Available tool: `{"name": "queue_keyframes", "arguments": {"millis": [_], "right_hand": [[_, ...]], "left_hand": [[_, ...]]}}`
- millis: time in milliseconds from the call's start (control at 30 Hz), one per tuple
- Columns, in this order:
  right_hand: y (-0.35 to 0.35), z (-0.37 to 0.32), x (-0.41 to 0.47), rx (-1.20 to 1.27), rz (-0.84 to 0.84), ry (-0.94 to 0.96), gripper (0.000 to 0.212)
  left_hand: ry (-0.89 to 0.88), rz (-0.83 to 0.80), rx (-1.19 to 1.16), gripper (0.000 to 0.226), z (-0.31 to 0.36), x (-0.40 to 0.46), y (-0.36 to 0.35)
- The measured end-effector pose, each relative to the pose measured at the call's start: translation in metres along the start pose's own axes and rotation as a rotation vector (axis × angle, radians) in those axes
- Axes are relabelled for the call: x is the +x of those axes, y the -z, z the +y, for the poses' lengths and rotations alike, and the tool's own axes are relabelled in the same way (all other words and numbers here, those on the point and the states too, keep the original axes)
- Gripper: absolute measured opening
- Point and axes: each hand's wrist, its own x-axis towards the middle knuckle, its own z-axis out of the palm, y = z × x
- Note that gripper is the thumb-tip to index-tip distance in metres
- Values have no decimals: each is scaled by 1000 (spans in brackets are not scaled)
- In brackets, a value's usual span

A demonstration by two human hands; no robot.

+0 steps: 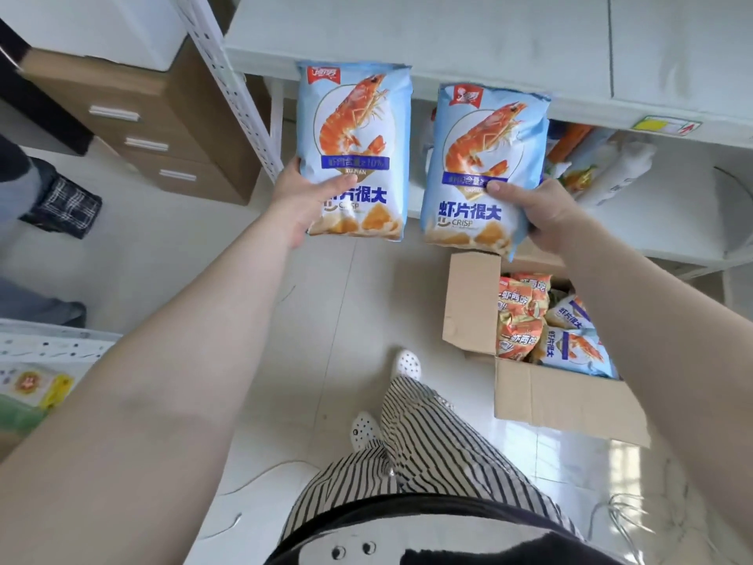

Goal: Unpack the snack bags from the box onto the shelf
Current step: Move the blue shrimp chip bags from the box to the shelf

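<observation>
- Two blue prawn-cracker bags held up, one per hand, both above the cardboard box [529, 397] and just short of the white shelf's [448, 46] front edge.
- Left bag [353, 128] gripped low by the left hand [303, 205]: thumb laid across the printed face, fingers hidden behind, so a pinch on the bottom third.
- Right bag [485, 157] gripped the same way by the right hand [546, 216]: thumb on the front near the blue band, fingers wrapped behind the lower corner.
- Likely light, air-puffed, soft-sided; glossy film probably slick, contents brittle, so a firm squeeze risks crushing.
- Best hold judged to be the lower edge or side seam, as now, with the puffed middle left alone.
- Both bags upright, tops towards the shelf, faces towards the camera, close together but apart.
- Still in the box: at least two orange bags [519, 316] on its left side and at least two blue bags [578, 348] beside them; more possibly hidden under the right forearm.
- Box open on the floor below the shelf, flaps spread.
- Lower shelf tier, beyond the box, already stocked with mixed packets [586, 165]; count unclear.
- Task judged partway done, with these two next for placing.
</observation>
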Motion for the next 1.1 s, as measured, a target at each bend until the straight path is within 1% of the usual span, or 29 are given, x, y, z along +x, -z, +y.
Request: {"name": "queue_keyframes", "arguments": {"millis": [133, 233, 300, 433, 500, 600, 667, 700, 767, 800, 833, 900, 933, 1100], "right_hand": [[-15, -28, 33, -21, -20, 4, 99], [-22, -51, 61, -23, -25, 16, 82], [-27, -67, 79, -30, -17, 38, 88], [-37, -98, 114, -69, 14, 57, 105], [-43, -112, 127, -72, 9, 74, 106], [-51, -129, 145, -59, 23, 84, 93], [-56, -138, 156, -51, 39, 88, 94], [-59, -142, 162, -48, 47, 88, 89], [-65, -152, 172, -21, 67, 100, 65], [-68, -157, 177, -7, 80, 103, 59], [-71, -161, 182, 2, 90, 103, 63], [-79, -168, 191, 3, 116, 115, 83], [-83, -172, 196, 12, 131, 125, 89], [-102, -185, 215, 63, 191, 159, 97]], "left_hand": [[-16, -13, -6, 42, 19, 41, 12], [-39, 0, -1, 42, 38, 76, 17], [-57, 5, 4, 46, 53, 98, 19], [-92, -10, -11, 42, 80, 137, 24], [-108, -22, -28, 41, 89, 155, 28], [-123, -23, -50, 49, 101, 182, 33], [-127, -22, -59, 51, 112, 202, 37], [-130, -23, -73, 51, 117, 213, 39], [-142, -36, -94, 49, 131, 237, 44], [-142, -42, -93, 47, 138, 248, 46], [-144, -51, -94, 44, 146, 260, 47], [-151, -80, -96, 44, 161, 282, 50], [-154, -96, -89, 44, 168, 293, 53], [-192, -183, -32, 47, 195, 344, 66]]}}
